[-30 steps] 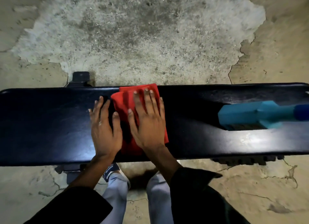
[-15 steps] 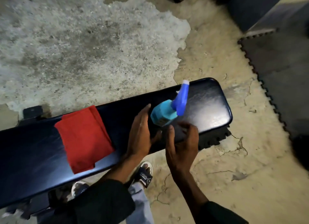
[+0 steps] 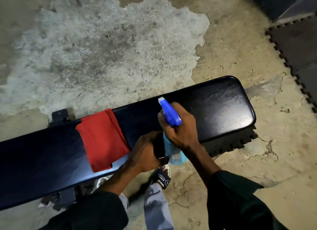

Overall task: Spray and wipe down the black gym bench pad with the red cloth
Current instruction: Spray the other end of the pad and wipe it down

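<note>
The black padded gym bench pad (image 3: 214, 106) carries the folded red cloth (image 3: 103, 140). The right hand (image 3: 181, 130) grips the blue-headed turquoise plastic spray bottle (image 3: 169, 113); the left hand (image 3: 147, 152) curls around its base.

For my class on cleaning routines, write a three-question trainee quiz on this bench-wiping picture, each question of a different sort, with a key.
1. True or false: the red cloth lies flat on the black bench pad with no hand on it.
2. Which hand grips the spray bottle around its blue trigger head? A) left hand B) right hand C) neither
3. Fill in: the left hand holds the bottle's light blue ____ from the side.

Key
1. True.
2. B, the right hand.
3. Body; the left hand steadies the lower part while the nozzle points away over the pad.
</note>
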